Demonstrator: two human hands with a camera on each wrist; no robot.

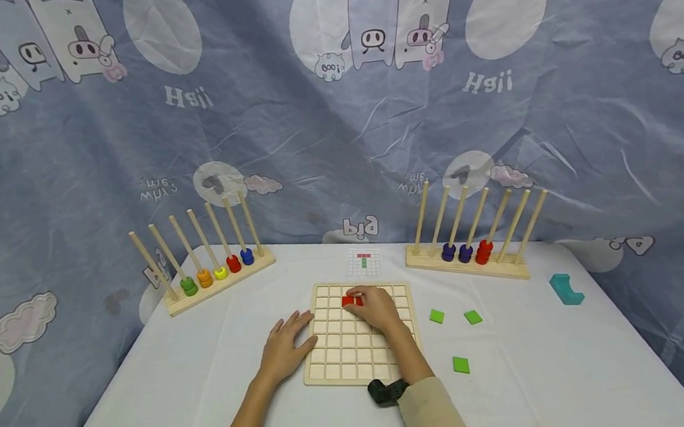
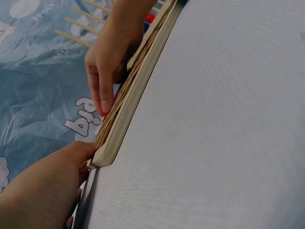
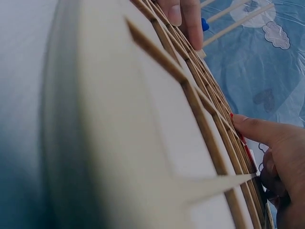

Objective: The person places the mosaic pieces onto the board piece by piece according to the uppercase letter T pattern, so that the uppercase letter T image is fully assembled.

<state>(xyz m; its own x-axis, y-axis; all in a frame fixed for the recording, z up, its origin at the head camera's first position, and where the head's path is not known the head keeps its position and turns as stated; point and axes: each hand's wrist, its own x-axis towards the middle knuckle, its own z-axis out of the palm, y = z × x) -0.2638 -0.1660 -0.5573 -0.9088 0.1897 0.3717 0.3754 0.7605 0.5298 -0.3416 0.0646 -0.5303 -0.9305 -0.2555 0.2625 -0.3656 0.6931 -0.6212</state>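
Note:
A wooden grid board (image 1: 331, 370) lies on the white table. My right hand (image 1: 376, 309) reaches over its upper part, thumb and fingers bent around a red square tile (image 1: 347, 301). Part of a second red tile (image 1: 358, 301) shows beside it under the hand. In the right wrist view a fingertip of the right hand (image 3: 286, 152) touches red at the board. My left hand (image 1: 283, 346) rests at the board's left edge with spread fingers. Seen from the left wrist, the left hand (image 2: 52, 183) touches the board's corner (image 2: 102, 160).
Green square tiles (image 1: 461, 364) lie right of the board. A printed pattern card (image 1: 363, 263) is behind it. Peg racks with coloured beads stand at the back left (image 1: 226, 282) and back right (image 1: 505, 268). A teal curved block (image 1: 566, 289) lies far right.

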